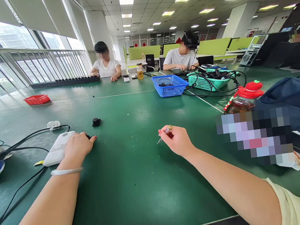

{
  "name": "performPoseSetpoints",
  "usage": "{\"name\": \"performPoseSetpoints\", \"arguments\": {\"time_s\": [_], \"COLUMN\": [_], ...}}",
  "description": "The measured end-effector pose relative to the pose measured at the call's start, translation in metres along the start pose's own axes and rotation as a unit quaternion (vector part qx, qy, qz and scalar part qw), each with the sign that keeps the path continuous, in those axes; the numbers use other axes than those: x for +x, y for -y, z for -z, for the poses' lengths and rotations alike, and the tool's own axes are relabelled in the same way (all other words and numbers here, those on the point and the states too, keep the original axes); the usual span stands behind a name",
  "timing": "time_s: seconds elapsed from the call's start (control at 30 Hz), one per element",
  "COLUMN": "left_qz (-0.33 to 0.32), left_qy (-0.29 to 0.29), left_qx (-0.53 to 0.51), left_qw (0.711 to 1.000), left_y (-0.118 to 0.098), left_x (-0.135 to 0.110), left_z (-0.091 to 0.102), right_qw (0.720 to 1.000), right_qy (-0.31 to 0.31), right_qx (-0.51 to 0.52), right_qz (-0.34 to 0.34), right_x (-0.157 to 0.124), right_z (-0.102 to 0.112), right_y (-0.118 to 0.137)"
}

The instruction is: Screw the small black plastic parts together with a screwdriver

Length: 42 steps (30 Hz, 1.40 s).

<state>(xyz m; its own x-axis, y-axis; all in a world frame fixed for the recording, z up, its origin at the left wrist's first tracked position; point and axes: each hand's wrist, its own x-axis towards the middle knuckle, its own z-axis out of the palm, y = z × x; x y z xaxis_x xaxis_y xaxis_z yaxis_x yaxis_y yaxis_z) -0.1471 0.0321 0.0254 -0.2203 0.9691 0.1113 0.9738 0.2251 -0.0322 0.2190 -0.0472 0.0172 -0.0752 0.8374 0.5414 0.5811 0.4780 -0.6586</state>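
While both forearms lie on the table (pixel 137 180):
Right hand (pixel 178 141): pinches small screwdriver (pixel 165 131) pen-style, tip left, probably for fine control.
Left hand (pixel 78 146): curled over something dark, grip unclear, touching power bank (pixel 57 150).
Ahead: black part (pixel 96 122), loose.

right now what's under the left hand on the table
Only a small black part peeks out at the fingertips of the left hand, on the green table. The hand covers the rest of it, so its shape and whether it is gripped cannot be told.
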Motion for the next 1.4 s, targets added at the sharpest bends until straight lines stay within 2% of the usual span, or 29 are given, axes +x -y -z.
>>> {"name": "performPoseSetpoints", "arguments": {"time_s": [0.1,0.17,0.27,0.33,0.43,0.53,0.67,0.83,0.97,1.1,1.4], "left_qz": [-0.014,-0.044,-0.152,-0.242,-0.336,-0.367,-0.372,-0.334,-0.321,-0.325,-0.352], "left_qy": [-0.014,-0.033,-0.091,-0.098,-0.066,-0.029,0.011,0.042,0.065,0.078,0.073], "left_qx": [0.006,-0.003,-0.091,-0.184,-0.281,-0.320,-0.338,-0.365,-0.389,-0.388,-0.364], "left_qw": [1.000,0.998,0.980,0.948,0.897,0.873,0.864,0.868,0.861,0.859,0.859], "left_y": [-0.004,-0.016,-0.055,-0.089,-0.136,-0.161,-0.166,-0.160,-0.159,-0.157,-0.155], "left_x": [-0.002,-0.008,-0.031,-0.053,-0.084,-0.098,-0.094,-0.085,-0.084,-0.085,-0.085], "left_z": [0.004,0.011,0.021,0.023,0.018,0.008,-0.002,-0.008,-0.011,-0.010,-0.007], "right_qw": [1.000,1.000,0.998,0.997,0.994,0.992,0.989,0.981,0.975,0.957,0.941], "right_qy": [-0.010,-0.024,-0.040,-0.048,-0.078,-0.107,-0.133,-0.150,-0.100,-0.070,-0.034], "right_qx": [0.011,0.014,0.021,0.026,0.020,0.026,0.034,0.001,-0.034,-0.075,-0.121], "right_qz": [0.003,0.006,0.033,0.062,0.079,0.064,0.062,0.125,0.194,0.270,0.315], "right_x": [0.000,0.000,0.000,0.000,-0.001,-0.001,-0.005,-0.010,-0.012,-0.012,-0.010], "right_z": [0.000,-0.001,-0.002,-0.002,0.000,0.004,0.007,0.007,0.003,-0.004,-0.005], "right_y": [0.000,0.001,0.003,0.004,0.007,0.010,0.016,0.023,0.023,0.020,0.021]}}
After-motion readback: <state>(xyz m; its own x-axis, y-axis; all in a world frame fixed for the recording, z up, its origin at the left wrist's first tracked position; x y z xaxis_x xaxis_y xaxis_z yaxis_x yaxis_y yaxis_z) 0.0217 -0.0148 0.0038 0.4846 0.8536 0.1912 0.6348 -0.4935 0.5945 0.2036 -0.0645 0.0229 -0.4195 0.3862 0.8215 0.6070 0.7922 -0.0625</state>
